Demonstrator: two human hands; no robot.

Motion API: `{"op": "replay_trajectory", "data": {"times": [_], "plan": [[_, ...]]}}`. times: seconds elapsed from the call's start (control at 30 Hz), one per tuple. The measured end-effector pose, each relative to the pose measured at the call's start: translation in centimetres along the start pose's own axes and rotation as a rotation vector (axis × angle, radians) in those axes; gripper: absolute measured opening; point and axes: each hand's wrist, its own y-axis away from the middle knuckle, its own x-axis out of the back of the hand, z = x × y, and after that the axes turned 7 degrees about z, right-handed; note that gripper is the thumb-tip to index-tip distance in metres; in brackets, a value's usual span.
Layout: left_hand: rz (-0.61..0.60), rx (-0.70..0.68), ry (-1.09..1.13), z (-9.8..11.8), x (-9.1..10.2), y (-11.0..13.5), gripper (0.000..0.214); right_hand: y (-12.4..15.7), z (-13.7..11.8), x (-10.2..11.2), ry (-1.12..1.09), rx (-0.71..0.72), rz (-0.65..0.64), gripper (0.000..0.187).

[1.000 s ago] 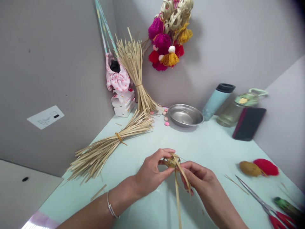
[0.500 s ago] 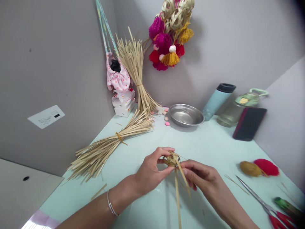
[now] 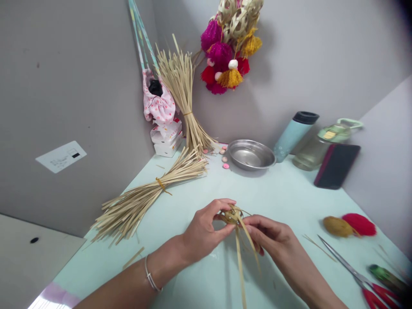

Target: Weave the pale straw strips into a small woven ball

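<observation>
- one of the loose strips runs from the ball almost straight toward the person and out of the lower edge; another slants down to the right, and a thin end sticks out rightward above the right hand.
- the left hand, a bracelet on its wrist, holds the ball between thumb and fingers, curled around its left side.
- the right hand is in a narrow pinch on strips at the ball's right side; i cannot tell which strip.
- the woven ball is between the hands, above the table; it looks roughly round, partly covered by fingers, so its long axis is unclear.
- scissors lie to the right, blades pointing up and left.
- beyond them, brown yarn touches red yarn.
- to the left lies a tied bundle, its long axis slanting away to the right.
- at the back are a metal bowl, a flask and a leaning phone.
</observation>
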Motion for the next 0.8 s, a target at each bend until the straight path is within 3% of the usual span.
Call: {"op": "replay_trajectory", "data": {"times": [0.3, 0.6, 0.8], "plan": [[0.018, 0.071, 0.058, -0.1, -0.2, 0.0, 0.026, -0.1, 0.4, 0.1, -0.011, 0.041, -0.004, 0.028], [-0.004, 0.097, 0.069, -0.2, -0.4, 0.2, 0.027, -0.9, 0.0, 1.5, 0.068, 0.061, -0.117, 0.024], [0.001, 0.108, 0.062, -0.3, -0.5, 0.3, 0.027, -0.8, 0.4, 0.8, 0.003, 0.011, -0.059, 0.024]]}}
